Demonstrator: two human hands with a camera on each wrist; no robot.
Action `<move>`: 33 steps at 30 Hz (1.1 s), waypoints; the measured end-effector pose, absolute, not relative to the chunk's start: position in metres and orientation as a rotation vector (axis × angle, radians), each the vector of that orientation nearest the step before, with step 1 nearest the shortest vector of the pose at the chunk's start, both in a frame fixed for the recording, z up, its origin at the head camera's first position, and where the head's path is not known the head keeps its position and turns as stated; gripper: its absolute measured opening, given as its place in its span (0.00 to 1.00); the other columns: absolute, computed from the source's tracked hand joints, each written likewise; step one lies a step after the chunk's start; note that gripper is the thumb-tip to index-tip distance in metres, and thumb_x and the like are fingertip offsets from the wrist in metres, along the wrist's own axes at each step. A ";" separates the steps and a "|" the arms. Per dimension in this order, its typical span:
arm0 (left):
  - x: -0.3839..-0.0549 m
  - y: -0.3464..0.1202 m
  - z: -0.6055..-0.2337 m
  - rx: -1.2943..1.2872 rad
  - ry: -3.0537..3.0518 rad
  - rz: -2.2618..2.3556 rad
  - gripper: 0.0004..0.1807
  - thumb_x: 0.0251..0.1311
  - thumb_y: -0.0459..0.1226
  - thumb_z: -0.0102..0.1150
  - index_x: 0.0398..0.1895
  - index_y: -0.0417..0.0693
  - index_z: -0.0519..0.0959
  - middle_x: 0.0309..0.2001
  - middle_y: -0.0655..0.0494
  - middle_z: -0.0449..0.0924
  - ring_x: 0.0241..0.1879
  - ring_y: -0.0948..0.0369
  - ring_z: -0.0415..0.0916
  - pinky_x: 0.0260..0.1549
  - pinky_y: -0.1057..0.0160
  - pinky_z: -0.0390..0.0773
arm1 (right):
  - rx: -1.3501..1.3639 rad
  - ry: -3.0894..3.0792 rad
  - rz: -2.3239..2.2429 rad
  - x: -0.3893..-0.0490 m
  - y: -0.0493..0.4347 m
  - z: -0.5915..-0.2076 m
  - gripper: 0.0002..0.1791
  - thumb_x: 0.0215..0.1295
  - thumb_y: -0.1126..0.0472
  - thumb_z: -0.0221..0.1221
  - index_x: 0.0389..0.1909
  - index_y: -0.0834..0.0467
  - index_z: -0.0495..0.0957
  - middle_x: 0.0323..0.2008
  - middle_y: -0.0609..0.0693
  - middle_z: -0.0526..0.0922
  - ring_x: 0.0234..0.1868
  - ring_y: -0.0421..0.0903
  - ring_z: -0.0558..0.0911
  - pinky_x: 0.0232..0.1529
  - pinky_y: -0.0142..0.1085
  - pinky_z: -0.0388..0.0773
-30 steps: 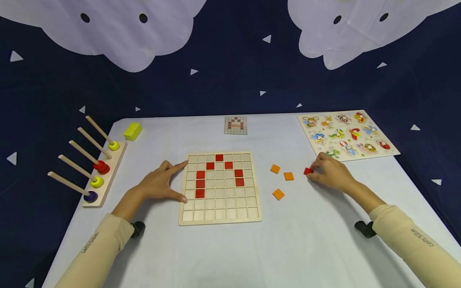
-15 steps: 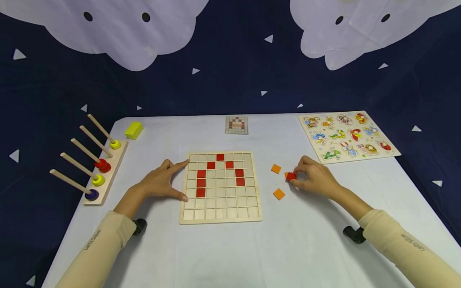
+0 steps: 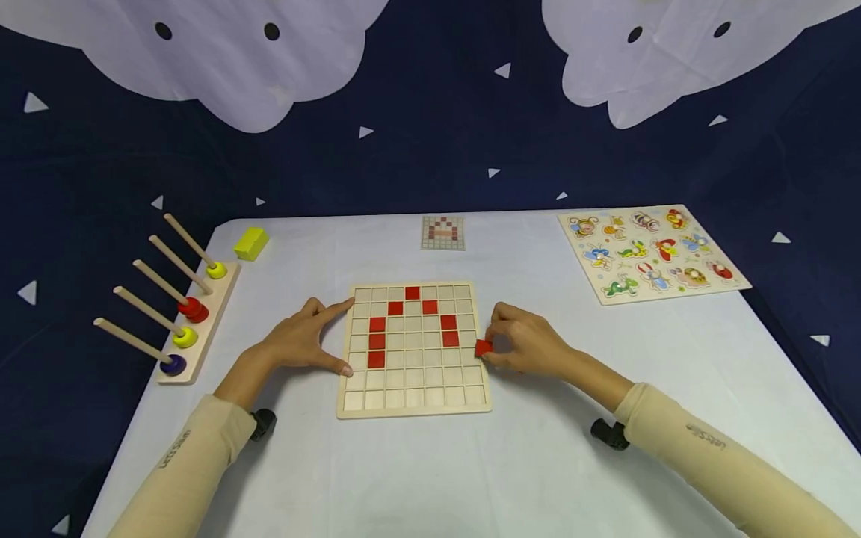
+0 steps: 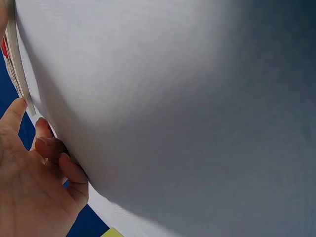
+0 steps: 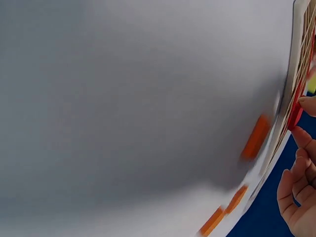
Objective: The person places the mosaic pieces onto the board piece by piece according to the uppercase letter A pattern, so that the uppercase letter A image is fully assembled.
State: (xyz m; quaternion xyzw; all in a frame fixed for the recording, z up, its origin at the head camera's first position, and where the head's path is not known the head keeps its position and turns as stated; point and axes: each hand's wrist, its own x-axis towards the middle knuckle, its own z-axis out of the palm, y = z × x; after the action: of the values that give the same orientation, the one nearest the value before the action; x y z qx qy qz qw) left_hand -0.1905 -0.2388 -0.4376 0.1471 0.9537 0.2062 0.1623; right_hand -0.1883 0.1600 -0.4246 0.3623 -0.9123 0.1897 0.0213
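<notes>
A wooden grid board [image 3: 413, 377] lies flat on the white table, with several red square tiles [image 3: 377, 341] in its cells, forming an arch-like pattern. My left hand [image 3: 296, 340] rests at the board's left edge, its thumb and index finger spread and their tips touching the frame. Over the right edge of the board, my right hand [image 3: 528, 340] pinches another red square tile [image 3: 483, 348] between thumb and index finger. In the right wrist view the held tile [image 5: 296, 114] appears edge-on. Orange tiles [image 5: 256, 138] lie beside the board, mostly hidden behind the right hand in the head view.
A small pattern card [image 3: 442, 233] lies behind the board. Left stands a peg stacker [image 3: 200, 338] with coloured rings, near a yellow block [image 3: 252, 243]. An insect puzzle board [image 3: 592, 282] lies at the back right.
My right hand has carried the red tile leftward from near the insect puzzle, past the orange tiles, to the grid board's right edge. The left hand has stayed in place.
</notes>
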 end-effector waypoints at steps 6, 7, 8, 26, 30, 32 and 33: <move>-0.190 -0.237 -0.437 0.422 2.724 0.589 0.69 0.29 0.67 0.77 0.78 0.56 0.56 0.43 0.49 0.62 0.32 0.57 0.63 0.30 0.62 0.64 | 1.243 -2.775 0.585 -0.186 0.137 -0.423 0.11 0.51 0.55 0.74 0.30 0.56 0.85 0.34 0.45 0.73 0.33 0.39 0.72 0.35 0.32 0.72; -0.190 -0.237 -0.437 0.423 2.727 0.589 0.69 0.29 0.67 0.77 0.78 0.56 0.56 0.43 0.49 0.62 0.32 0.57 0.63 0.30 0.62 0.63 | 1.254 -2.771 0.591 -0.185 0.134 -0.423 0.11 0.51 0.55 0.74 0.30 0.57 0.85 0.34 0.45 0.73 0.33 0.39 0.72 0.35 0.31 0.73; -0.190 -0.237 -0.437 0.422 2.729 0.588 0.69 0.29 0.67 0.77 0.78 0.56 0.56 0.42 0.49 0.62 0.32 0.57 0.63 0.30 0.62 0.63 | 1.261 -2.770 0.592 -0.185 0.132 -0.423 0.11 0.51 0.55 0.73 0.30 0.57 0.86 0.34 0.45 0.73 0.32 0.38 0.72 0.35 0.31 0.73; -0.191 -0.237 -0.437 0.409 2.728 0.563 0.69 0.29 0.68 0.77 0.78 0.58 0.55 0.44 0.48 0.63 0.35 0.55 0.65 0.32 0.61 0.65 | 1.160 -2.872 0.614 -0.178 0.118 -0.426 0.11 0.56 0.53 0.72 0.36 0.55 0.86 0.36 0.45 0.75 0.35 0.40 0.73 0.35 0.32 0.72; -0.190 -0.237 -0.438 0.410 2.729 0.567 0.69 0.29 0.68 0.77 0.78 0.57 0.56 0.44 0.48 0.63 0.35 0.55 0.65 0.32 0.61 0.66 | 1.078 -2.877 0.645 -0.183 0.129 -0.422 0.15 0.55 0.53 0.73 0.41 0.56 0.87 0.36 0.48 0.75 0.32 0.40 0.70 0.32 0.33 0.70; -0.190 -0.237 -0.439 0.409 2.732 0.562 0.69 0.28 0.68 0.77 0.78 0.58 0.56 0.44 0.49 0.63 0.35 0.56 0.65 0.33 0.61 0.66 | 1.003 -2.887 0.643 -0.188 0.140 -0.419 0.17 0.54 0.53 0.73 0.42 0.57 0.87 0.36 0.49 0.76 0.32 0.41 0.71 0.33 0.35 0.71; -0.190 -0.237 -0.439 0.414 2.732 0.563 0.69 0.28 0.68 0.77 0.78 0.57 0.56 0.44 0.49 0.63 0.35 0.56 0.65 0.32 0.61 0.66 | 0.969 -2.893 0.629 -0.191 0.146 -0.418 0.18 0.54 0.53 0.74 0.43 0.58 0.87 0.36 0.50 0.76 0.32 0.41 0.71 0.33 0.35 0.72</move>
State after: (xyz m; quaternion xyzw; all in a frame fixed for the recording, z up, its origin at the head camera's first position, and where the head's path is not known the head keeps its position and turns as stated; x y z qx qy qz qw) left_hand -0.1902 -0.2375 -0.4392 0.1448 0.9563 0.1972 0.1599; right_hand -0.1908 0.1459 -0.4185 0.3109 -0.9286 0.2021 0.0132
